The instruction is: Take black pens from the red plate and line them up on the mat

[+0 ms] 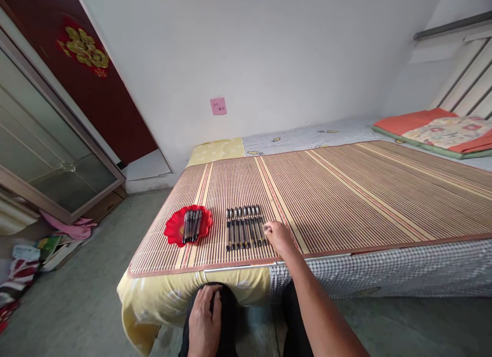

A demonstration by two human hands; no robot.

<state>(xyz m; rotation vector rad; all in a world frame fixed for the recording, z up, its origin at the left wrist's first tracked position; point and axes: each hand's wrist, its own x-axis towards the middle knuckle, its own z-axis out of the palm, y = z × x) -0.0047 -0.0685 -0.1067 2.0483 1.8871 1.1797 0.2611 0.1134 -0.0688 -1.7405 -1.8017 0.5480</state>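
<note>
Beside the fingers (270, 226) (right hand (280, 236)), pens (242, 233).

Head feed: I saw the right hand (280, 237) at the right end of a pen row (238, 230), striped mat (326, 203). Left hand (203, 323) rested on a knee (229, 298). More pens (192, 226) in red dish (174, 226).

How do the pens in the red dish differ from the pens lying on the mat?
The dish pens sit inside the red dish; the mat pens lie on the striped mat. The dish pens are bunched together; the mat pens are spaced in a row. The dish pens are fewer than the mat pens. Both have dark ends.
</note>
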